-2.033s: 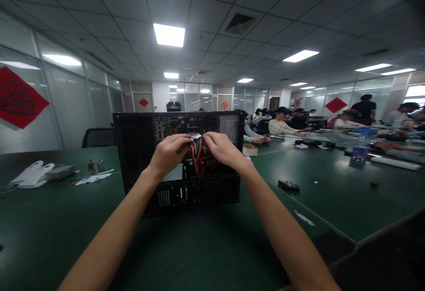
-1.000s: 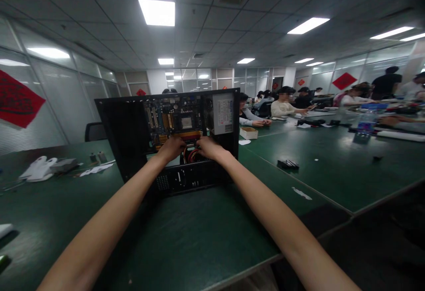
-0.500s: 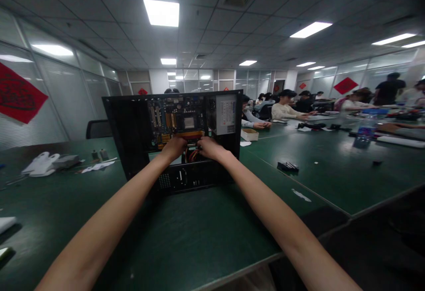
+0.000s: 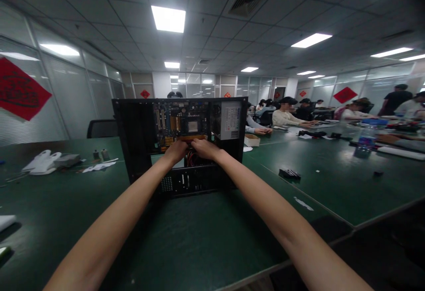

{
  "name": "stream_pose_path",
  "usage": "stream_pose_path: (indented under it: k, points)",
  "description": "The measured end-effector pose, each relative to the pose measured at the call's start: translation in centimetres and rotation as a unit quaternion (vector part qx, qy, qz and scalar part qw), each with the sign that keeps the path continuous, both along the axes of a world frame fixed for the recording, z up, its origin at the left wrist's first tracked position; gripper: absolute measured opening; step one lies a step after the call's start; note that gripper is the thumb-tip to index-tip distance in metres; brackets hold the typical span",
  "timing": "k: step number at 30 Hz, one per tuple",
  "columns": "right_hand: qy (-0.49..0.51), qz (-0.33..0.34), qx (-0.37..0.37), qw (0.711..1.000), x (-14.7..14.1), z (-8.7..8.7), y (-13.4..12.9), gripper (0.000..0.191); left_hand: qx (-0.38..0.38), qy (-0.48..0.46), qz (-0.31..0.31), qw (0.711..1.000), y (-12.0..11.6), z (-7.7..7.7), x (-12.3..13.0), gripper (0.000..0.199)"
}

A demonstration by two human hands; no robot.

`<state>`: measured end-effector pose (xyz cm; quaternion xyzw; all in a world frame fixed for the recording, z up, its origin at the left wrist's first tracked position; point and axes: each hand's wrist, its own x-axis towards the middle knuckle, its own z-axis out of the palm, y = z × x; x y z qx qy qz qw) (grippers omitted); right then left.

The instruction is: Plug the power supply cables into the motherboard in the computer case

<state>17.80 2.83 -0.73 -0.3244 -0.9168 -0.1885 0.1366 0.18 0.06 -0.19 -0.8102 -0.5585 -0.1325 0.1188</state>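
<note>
An open black computer case (image 4: 134,136) stands upright on the green table in front of me. Inside it is a motherboard (image 4: 184,113) with a pale square processor socket area, and at the upper right a silver power supply (image 4: 229,120). My left hand (image 4: 177,150) is closed at the board's lower edge, by the orange memory slots (image 4: 199,138). Close beside it, my right hand (image 4: 205,149) is closed too, with fingers curled toward the same slots. Whatever their fingertips grip is hidden. Bundled red and dark cables (image 4: 192,159) hang just beneath the hands.
On the green table (image 4: 199,233), a white plastic bag (image 4: 43,162) and a grey box (image 4: 67,161) lie at left. To the right are a small black part (image 4: 289,174), a white box (image 4: 252,140) and a water bottle (image 4: 365,138). Several people sit at tables beyond.
My right hand has moved left along the slots, closer to my left hand. The camera view has shifted slightly, so the case appears a little lower and further right.
</note>
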Motion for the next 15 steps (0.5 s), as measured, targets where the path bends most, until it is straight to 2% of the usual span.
stream_pose_path:
  k: [8,15]
  points:
    - [0.013,-0.011,-0.017,1.0,-0.1,-0.32,-0.07,0.031,0.027,0.03,0.001,0.999,0.08,-0.21,-0.22,0.027]
    - [0.02,-0.033,-0.013,0.999,-0.46,-0.61,0.11,0.03,0.017,0.017,0.012,1.0,0.05,-0.42,-0.31,0.025]
